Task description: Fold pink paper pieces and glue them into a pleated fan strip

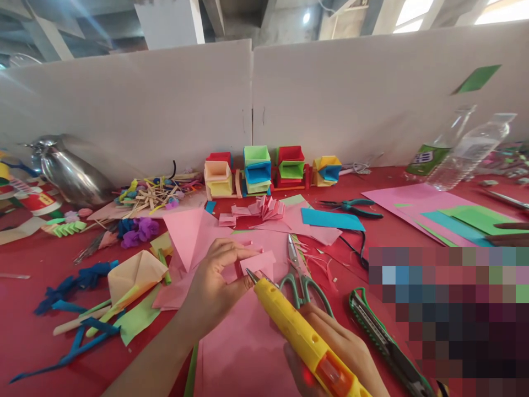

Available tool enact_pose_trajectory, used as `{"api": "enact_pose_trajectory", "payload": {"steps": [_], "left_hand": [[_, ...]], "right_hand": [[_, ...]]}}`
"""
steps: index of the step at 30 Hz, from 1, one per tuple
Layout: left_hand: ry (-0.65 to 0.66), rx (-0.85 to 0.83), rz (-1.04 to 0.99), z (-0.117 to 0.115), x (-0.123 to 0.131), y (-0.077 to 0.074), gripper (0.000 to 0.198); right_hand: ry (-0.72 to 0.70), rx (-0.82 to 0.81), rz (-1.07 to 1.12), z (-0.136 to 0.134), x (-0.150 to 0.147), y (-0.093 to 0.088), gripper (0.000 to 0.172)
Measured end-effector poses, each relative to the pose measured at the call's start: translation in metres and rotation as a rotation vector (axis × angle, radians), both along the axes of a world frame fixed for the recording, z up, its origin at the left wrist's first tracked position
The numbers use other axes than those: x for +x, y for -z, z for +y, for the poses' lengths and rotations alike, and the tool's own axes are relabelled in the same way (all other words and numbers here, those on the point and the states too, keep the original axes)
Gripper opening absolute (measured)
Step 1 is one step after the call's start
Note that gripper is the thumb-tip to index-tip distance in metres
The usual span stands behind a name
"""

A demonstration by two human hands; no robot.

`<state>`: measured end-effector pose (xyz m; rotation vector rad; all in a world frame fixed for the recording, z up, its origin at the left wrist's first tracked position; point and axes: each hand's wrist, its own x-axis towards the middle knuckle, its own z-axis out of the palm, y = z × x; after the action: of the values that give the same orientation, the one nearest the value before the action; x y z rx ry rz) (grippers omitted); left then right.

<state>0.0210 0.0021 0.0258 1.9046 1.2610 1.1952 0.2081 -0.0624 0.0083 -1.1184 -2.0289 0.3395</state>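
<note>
My left hand pinches a small folded pink paper piece over the middle of the table. A yellow glue gun is held in my right hand, its metal nozzle touching or very close to the pink piece beside my left fingertips. Beneath both hands lie large pink paper sheets. Scissors with green handles rest just beyond my right hand. Farther back sits a pink folded-strip piece.
Green-edged utility knife at right; pliers and blue paper behind. Colored paper boxes stand near the white partition. Metal jug and blue twisted strips at left; plastic bottles and another person's hand at right.
</note>
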Motion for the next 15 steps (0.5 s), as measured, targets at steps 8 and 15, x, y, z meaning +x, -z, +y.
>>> {"api": "enact_pose_trajectory", "payload": {"steps": [8, 15], "left_hand": [[0.069, 0.099, 0.039, -0.0015, -0.0032, -0.0017, 0.024], [0.078, 0.129, 0.037, -0.0004, -0.0044, -0.0013, 0.023]], "right_hand": [[0.022, -0.054, -0.008, -0.0003, 0.0035, 0.0022, 0.019], [0.053, -0.034, 0.005, -0.0001, 0.0036, 0.0083, 0.022]]}}
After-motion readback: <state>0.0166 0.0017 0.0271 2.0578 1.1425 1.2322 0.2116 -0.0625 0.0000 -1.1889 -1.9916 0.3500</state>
